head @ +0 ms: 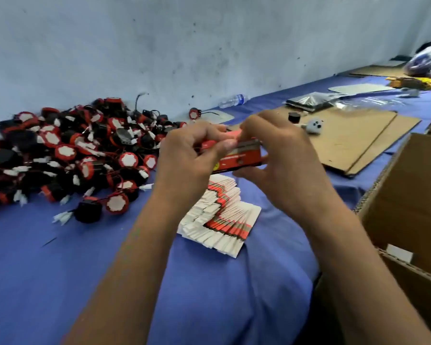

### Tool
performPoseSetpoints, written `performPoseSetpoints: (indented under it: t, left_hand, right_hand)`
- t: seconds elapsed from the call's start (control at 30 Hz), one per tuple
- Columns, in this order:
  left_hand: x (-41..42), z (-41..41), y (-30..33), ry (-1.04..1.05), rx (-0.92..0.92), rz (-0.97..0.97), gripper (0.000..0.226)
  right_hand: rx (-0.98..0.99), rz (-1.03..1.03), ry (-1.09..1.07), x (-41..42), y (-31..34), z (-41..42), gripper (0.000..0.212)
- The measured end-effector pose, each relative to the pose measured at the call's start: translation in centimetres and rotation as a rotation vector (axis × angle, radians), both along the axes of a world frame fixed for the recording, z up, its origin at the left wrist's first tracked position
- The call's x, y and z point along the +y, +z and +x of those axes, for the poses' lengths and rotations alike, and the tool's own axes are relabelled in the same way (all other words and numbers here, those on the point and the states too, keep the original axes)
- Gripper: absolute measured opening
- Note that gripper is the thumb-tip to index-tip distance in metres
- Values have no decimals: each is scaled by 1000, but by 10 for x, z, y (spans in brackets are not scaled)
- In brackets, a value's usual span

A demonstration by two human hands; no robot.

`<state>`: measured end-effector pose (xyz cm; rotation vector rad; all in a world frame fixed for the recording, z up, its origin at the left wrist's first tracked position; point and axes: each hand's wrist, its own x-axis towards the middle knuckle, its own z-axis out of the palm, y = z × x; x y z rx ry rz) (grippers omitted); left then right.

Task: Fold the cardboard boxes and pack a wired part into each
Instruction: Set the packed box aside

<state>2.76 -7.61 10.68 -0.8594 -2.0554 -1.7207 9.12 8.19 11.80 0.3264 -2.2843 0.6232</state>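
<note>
A small red box point(239, 159) is held up off the counter point(60, 257) between both hands, lying on its side with a long printed face toward the camera; its upper flap is partly raised and pale inside. Directly below it a fanned stack of flat boxes point(222, 215) lies on the blue counter, white undersides up with red and black edges showing in a stepped line. To the left a large heap of wired parts point(67, 150) covers the counter: round black bodies with red rims, white faces, thin red wires and white plugs, tangled together.
</note>
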Motion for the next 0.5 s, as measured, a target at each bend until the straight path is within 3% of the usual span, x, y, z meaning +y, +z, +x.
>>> performPoseSetpoints:
  t: [0.13, 0.2, 0.3, 0.4, 0.5]
  left_hand:
    - [141, 35, 31, -176, 174, -225, 9]
    - [192, 56, 25, -260, 217, -430, 18]
    - [228, 75, -1, -366, 162, -662, 33]
    - [229, 76, -16, -392, 97, -659, 37]
    - [211, 61, -22, -349, 32, -466, 35]
  right_hand:
    - [-150, -10, -421, 116, 24, 76, 55]
    - [-439, 35, -642, 156, 25, 99, 55]
    - [-799, 37, -767, 179, 17, 109, 47]
    - [-851, -6, -793, 178, 10, 101, 45]
    - [-670, -39, -804, 163, 16, 87, 46]
